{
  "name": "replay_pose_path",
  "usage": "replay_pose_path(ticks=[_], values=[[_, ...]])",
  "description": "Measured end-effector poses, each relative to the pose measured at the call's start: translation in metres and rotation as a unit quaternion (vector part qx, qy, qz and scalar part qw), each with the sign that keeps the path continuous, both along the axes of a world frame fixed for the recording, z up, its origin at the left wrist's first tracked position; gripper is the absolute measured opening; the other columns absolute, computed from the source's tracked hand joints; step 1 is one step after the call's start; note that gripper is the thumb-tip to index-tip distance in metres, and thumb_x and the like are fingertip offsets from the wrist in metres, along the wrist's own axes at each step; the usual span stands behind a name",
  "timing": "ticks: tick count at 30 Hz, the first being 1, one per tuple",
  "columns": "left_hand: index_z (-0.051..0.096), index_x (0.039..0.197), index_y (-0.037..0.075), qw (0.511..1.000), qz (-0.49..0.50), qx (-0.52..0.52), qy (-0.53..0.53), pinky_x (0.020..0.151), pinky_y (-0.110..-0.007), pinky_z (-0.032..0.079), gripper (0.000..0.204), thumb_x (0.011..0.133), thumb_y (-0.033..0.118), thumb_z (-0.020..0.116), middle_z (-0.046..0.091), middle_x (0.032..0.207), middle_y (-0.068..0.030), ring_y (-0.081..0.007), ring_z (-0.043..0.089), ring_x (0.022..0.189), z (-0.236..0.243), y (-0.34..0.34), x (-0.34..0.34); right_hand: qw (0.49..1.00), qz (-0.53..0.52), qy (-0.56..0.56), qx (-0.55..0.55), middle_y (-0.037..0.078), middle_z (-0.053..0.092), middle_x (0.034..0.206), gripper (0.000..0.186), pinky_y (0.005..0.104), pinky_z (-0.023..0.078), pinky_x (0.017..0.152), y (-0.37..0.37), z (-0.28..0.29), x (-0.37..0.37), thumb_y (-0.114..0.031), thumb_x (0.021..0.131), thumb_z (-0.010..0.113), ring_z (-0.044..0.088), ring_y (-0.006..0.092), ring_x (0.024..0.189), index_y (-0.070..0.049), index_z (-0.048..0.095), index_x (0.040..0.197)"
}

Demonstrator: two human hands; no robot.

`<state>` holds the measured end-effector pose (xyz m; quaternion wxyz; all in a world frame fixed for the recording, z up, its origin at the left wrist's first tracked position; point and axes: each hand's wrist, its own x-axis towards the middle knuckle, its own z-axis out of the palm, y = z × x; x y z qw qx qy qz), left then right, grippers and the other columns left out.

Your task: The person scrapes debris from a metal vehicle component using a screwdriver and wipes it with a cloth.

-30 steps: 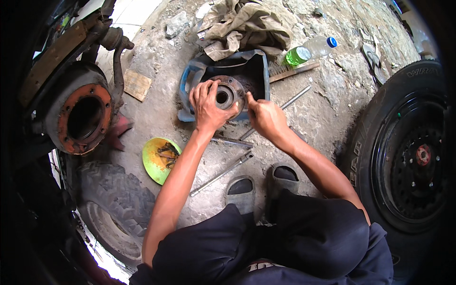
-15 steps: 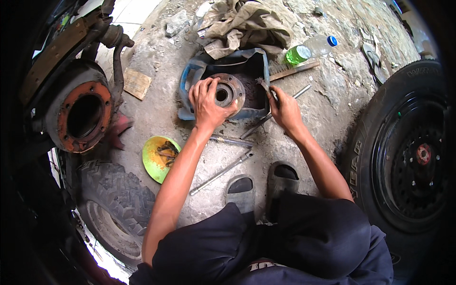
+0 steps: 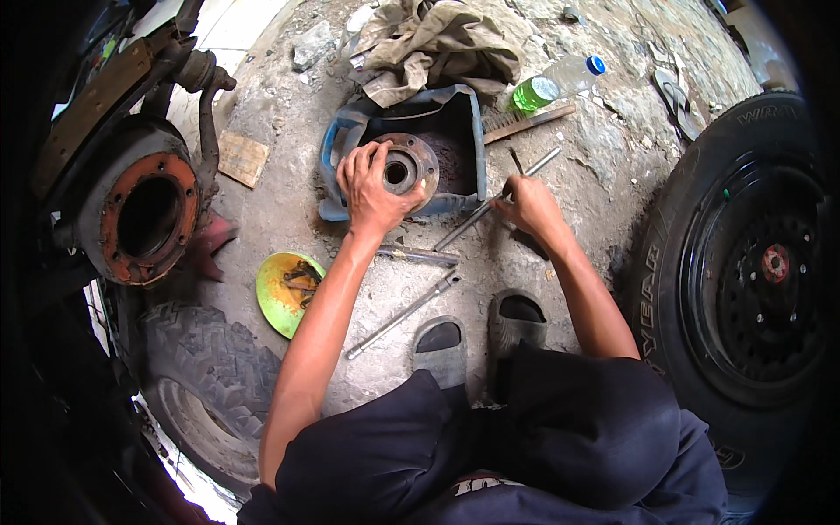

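My left hand grips a round, rusty wheel hub with a hole in its middle and bolt holes round its flange. The hub is tilted over the near left part of a cut-open blue plastic container, which has dark, murky contents. To the right of the container, my right hand is closed round a small brush. Only a thin dark end of it stands out above the fingers. Beneath that hand a metal rod lies slanting on the ground.
A green bowl holds small rusty parts. Nearby lie another metal bar, a wooden wire brush, a bottle with green liquid and a crumpled cloth. A wheel stands right; an orange-flanged axle end is left.
My right hand has drawn the brush away from the container, towards me, and turned it. My left hand still holds the hub over the container. The whole view has shifted slightly.
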<state>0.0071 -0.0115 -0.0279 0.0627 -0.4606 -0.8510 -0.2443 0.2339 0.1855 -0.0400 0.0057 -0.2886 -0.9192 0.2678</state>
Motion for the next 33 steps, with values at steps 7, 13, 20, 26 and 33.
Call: replay_pose_path(ticks=[7, 13, 20, 26, 33], values=[[0.063, 0.135, 0.005, 1.0, -0.006, 0.018, -0.003, 0.117, -0.052, 0.029, 0.08, 0.07, 0.048, 0.082, 0.056, 0.135, -0.0158, -0.0354, 0.046, 0.134, 0.002, 0.005, 0.001, 0.995, 0.06, -0.055, -0.055, 0.027, 0.071, 0.093, 0.029, 0.051, 0.055, 0.078, 0.011, -0.035, 0.022, -0.024, 0.086, 0.078, 0.07, 0.0448, 0.089, 0.002, 0.068, 0.093], [0.063, 0.134, 0.005, 1.0, -0.007, 0.019, 0.009, 0.116, -0.053, 0.03, 0.081, 0.071, 0.051, 0.082, 0.057, 0.135, -0.0158, -0.0358, 0.047, 0.134, 0.002, 0.0, 0.001, 0.963, -0.072, 0.106, -0.238, 0.014, 0.069, 0.082, 0.029, 0.0389, 0.051, 0.068, 0.017, 0.012, 0.003, -0.028, 0.098, 0.072, 0.064, 0.0231, 0.073, 0.0, 0.068, 0.107], [0.062, 0.136, 0.005, 1.0, -0.009, 0.021, 0.005, 0.116, -0.053, 0.029, 0.082, 0.071, 0.052, 0.081, 0.057, 0.135, -0.0152, -0.0353, 0.047, 0.133, 0.001, 0.004, 0.003, 0.973, 0.074, 0.173, -0.132, 0.016, 0.069, 0.079, 0.034, 0.0368, 0.051, 0.065, -0.012, 0.03, -0.052, -0.024, 0.1, 0.069, 0.059, 0.021, 0.066, 0.004, 0.068, 0.121], [0.063, 0.133, 0.004, 1.0, -0.007, 0.023, 0.004, 0.117, -0.054, 0.028, 0.081, 0.07, 0.052, 0.081, 0.057, 0.134, -0.015, -0.0344, 0.048, 0.133, 0.002, 0.003, 0.002, 0.953, 0.026, 0.041, -0.298, 0.025, 0.075, 0.094, 0.031, 0.042, 0.056, 0.078, -0.007, 0.044, -0.082, -0.021, 0.1, 0.062, 0.075, 0.0296, 0.088, 0.003, 0.071, 0.119], [0.064, 0.128, 0.001, 0.999, -0.006, 0.031, 0.0, 0.119, -0.056, 0.025, 0.081, 0.07, 0.055, 0.079, 0.058, 0.133, -0.0154, -0.0329, 0.048, 0.133, 0.002, 0.003, 0.001, 0.945, 0.074, 0.003, -0.318, 0.025, 0.077, 0.101, 0.038, 0.0373, 0.057, 0.082, -0.001, 0.044, -0.094, -0.017, 0.094, 0.065, 0.075, 0.0229, 0.089, 0.007, 0.07, 0.124]])
